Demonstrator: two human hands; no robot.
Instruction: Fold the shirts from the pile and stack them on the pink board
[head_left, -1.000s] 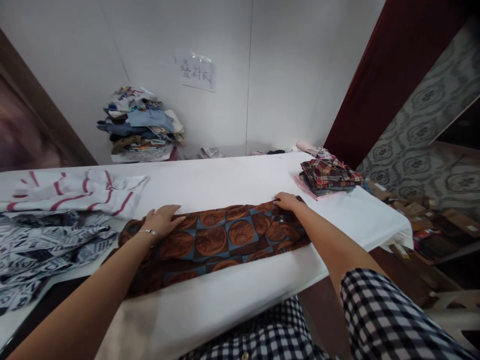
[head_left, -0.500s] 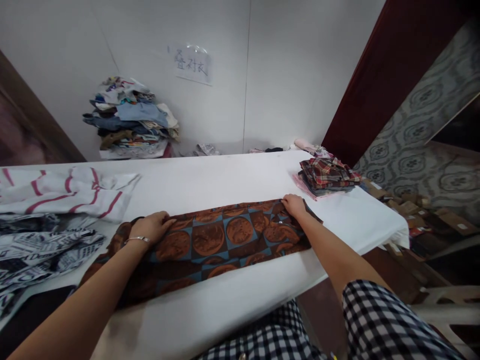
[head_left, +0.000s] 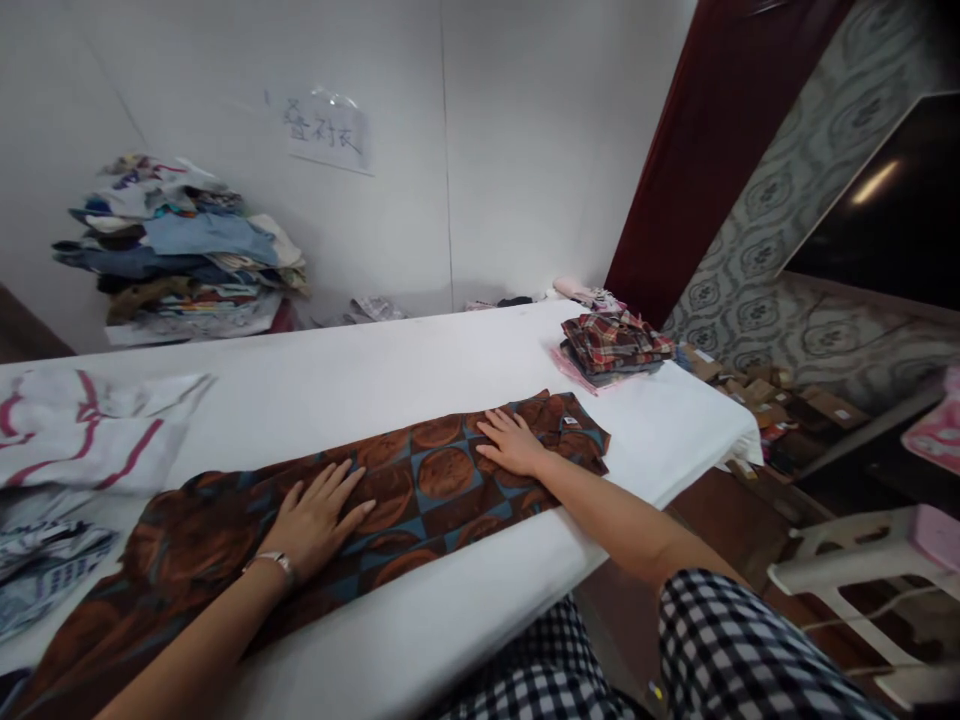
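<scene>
Fingers (head_left: 336, 482) flat on brown shirt (head_left: 442, 472), white table (head_left: 420, 360)

black-and-white checked clothing (head_left: 720, 655) — forearms bare — and a thin silver bracelet (head_left: 271, 561) just behind the left hand (head_left: 319, 515)

Two hands are counted: left hand (head_left: 319, 515) and right hand (head_left: 514, 440). One brown patterned garment (head_left: 442, 472), one striped garment (head_left: 82, 430), one plaid stack (head_left: 611, 345), one clothes pile (head_left: 180, 250) and one wall sign (head_left: 324, 132) are recorded.

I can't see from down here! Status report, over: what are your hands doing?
Left hand flat and open on brown cloth. Right hand flat near its right end. Cloth lies long across white table. Plaid pile beyond, not touching.
</scene>
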